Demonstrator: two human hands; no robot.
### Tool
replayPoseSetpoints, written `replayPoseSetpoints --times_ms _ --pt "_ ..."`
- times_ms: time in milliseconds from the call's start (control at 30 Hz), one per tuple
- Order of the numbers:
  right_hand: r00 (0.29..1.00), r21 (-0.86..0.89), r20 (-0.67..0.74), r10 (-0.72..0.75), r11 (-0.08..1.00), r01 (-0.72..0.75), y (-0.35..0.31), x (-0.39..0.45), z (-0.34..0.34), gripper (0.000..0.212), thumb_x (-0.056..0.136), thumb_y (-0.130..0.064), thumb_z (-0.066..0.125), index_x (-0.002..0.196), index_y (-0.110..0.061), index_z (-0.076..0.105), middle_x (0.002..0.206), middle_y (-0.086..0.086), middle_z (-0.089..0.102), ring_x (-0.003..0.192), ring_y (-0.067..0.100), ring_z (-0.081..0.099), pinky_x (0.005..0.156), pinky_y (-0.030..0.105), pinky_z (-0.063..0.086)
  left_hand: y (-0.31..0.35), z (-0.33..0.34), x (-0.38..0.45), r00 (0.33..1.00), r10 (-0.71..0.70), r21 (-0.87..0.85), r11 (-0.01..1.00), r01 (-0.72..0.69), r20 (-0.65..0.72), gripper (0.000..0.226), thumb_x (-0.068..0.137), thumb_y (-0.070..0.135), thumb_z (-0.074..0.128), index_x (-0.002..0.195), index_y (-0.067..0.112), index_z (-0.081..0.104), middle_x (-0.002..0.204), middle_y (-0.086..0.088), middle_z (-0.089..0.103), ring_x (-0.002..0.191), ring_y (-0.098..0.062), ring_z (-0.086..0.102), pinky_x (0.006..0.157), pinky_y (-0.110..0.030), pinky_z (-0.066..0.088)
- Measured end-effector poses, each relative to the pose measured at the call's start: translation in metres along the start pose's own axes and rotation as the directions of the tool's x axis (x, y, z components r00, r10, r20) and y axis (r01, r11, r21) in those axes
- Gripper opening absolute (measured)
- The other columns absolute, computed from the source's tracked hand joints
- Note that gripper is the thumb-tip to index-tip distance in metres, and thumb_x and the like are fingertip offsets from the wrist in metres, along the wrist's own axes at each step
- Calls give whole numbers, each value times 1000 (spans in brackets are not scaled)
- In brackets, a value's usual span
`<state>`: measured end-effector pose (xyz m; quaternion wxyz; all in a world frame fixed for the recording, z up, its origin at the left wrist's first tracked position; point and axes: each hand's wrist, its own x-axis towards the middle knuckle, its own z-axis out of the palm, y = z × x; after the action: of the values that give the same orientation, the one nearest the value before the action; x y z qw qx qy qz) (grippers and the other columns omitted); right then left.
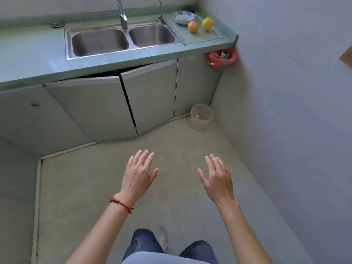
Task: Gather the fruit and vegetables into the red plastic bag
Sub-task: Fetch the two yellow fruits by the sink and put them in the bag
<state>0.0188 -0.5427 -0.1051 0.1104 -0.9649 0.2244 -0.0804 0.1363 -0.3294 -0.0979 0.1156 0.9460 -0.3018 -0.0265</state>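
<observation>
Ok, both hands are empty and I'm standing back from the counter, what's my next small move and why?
Probably step toward the counter's right end and reach the right hand for the lemon. It and the peach sit there beside the bowl, out of reach, with the red bag hanging just below. The left hand is open too.

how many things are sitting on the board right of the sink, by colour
yellow fruit: 1
orange fruit: 1
blue and white bowl: 1
total: 3

Yellow lemon [207, 24], red bag [222, 58], blue-white bowl [184, 17].
</observation>
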Motion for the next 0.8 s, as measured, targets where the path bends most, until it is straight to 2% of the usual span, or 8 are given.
replayPoseSetpoints --times_ms 100,200,267,433,567,800 --pt "1000 15 -13 11 1000 -11 6 45 2 56 85 -45 37 120 -7 58 124 14 62 115 31 58 94 42 47 -1 -1 53 1000 4 -8 1000 -4 7 57 86 46 32 118 6 58 118 -16 64 114 -35 57 92 -50 47" --pt "1000 24 -13 18 1000 -18 15 94 4 55 85 -44 37 120 -7 58 124 14 62 115 30 58 94 42 46 2 -2 106 1000 16 -2 1000 -16 -2 69 93 52 13 119 7 57 119 -16 63 115 -35 57 93 -49 46" --pt "1000 31 -14 24 999 -24 25 133 7 54 84 -44 39 117 -7 60 120 14 64 111 30 61 91 43 49 4 0 144 1000 12 -5 1000 -12 -13 71 93 53 9 120 7 56 120 -16 63 115 -35 56 93 -48 46" --pt "1000 49 -7 4 999 -3 55 237 9 54 82 -44 40 114 -7 62 117 14 66 108 29 63 89 40 50 20 5 241 999 -36 2 999 36 -38 56 83 44 35 118 6 58 119 -16 64 114 -35 57 92 -50 47" --pt "999 48 -39 -21 999 23 77 318 0 53 81 -43 42 111 -6 64 113 15 67 104 29 65 93 32 35 36 -1 310 997 -64 -1 998 64 -43 55 82 43 37 117 6 59 118 -15 64 114 -34 57 91 -49 47" --pt "999 30 -6 -47 998 47 103 424 -7 54 82 -44 42 113 -6 63 115 15 66 107 29 64 95 32 29 50 -4 416 996 -79 -1 997 79 -35 56 82 44 36 119 7 58 120 -15 63 116 -35 56 93 -51 45"
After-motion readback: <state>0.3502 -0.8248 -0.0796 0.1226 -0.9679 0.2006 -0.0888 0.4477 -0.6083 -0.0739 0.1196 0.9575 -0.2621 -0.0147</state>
